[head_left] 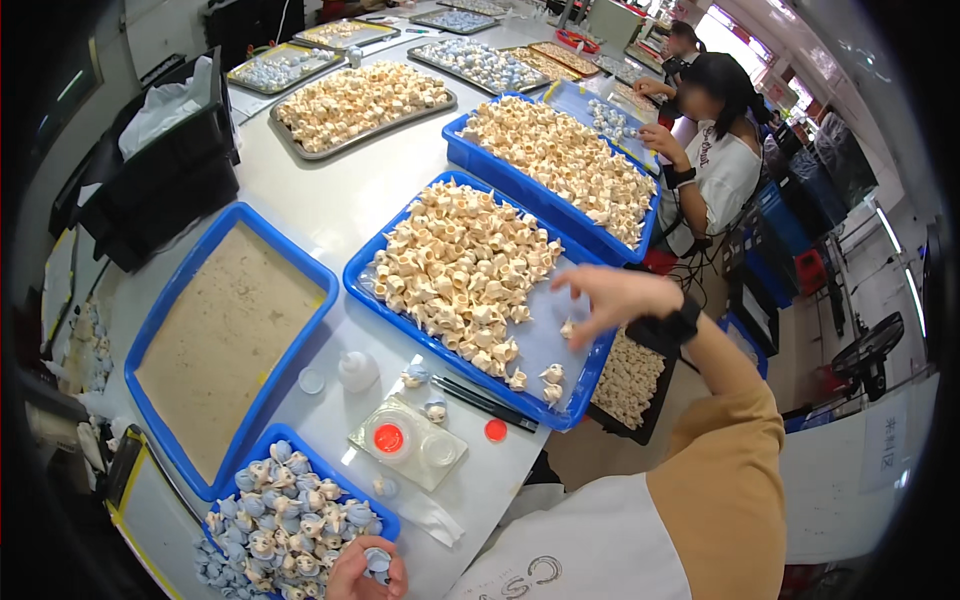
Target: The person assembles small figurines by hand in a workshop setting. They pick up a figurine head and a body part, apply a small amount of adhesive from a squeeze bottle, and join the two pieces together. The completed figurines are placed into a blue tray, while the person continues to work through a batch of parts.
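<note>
Low at the front, the fingers of my left hand (352, 574) are closed round a small light-blue hollow piece (377, 562). It is beside a blue bin (392, 520) heaped with small doll heads (290, 505) that have light-blue hair. My right hand (622, 300) reaches over the right side of a blue tray (440, 352), thumb and fingers apart. That tray holds a pile of cream-coloured hollow pieces (450, 250). One small piece (567, 328) shows near the fingertips, and two small heads (552, 373) lie at the tray's near corner.
A shallow blue tray (230, 320) with a beige bottom lies left. Centrally are a white bottle (357, 371), a red paint pot (388, 437), its red lid (496, 430) and dark pens (485, 402). More filled trays (365, 105) stand behind. A co-worker (725, 150) sits at far right.
</note>
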### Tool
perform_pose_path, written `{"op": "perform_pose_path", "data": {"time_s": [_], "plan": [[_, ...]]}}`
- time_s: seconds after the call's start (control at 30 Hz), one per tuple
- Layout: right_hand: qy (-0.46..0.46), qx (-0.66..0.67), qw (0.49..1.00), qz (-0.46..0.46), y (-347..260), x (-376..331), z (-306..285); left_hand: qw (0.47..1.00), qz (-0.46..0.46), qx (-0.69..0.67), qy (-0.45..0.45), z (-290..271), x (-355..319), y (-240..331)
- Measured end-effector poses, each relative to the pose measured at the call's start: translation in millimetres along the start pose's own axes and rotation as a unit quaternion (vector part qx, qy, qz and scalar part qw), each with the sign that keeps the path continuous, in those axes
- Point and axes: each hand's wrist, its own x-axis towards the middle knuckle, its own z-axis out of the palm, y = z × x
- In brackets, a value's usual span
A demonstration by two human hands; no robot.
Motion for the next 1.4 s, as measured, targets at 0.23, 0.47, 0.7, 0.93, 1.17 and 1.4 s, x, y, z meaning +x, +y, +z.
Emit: {"op": "perform_pose_path", "data": {"time_s": [0.23,0.47,0.7,0.93,1.17,1.4], "plan": [[0.036,0.056,0.997,-0.045,-45.3,-32.4,56.7,1.0,-0.004,0.027,0.01,0.5,2.7,-0.3],[0.147,0.102,0.98,-0.084,-70.8,-11.9,72.6,0.999,0.005,0.034,0.012,5.5,2.3,-0.3],[0.147,-0.02,0.976,-0.157,-70.8,1.8,70.6,0.999,0.013,0.039,0.011,9.3,2.7,-0.9],[0.137,-0.101,0.977,-0.131,-82.9,-3.7,58.3,0.998,0.02,0.053,0.019,7.1,1.4,-1.9],[0.172,-0.233,0.907,-0.304,-69.6,12.2,46.8,0.998,0.022,0.051,0.024,7.1,3.4,-3.9],[0.158,-0.219,0.882,-0.386,-52.8,41.5,53.8,0.998,0.027,0.056,0.026,7.0,2.9,-4.9]]}}
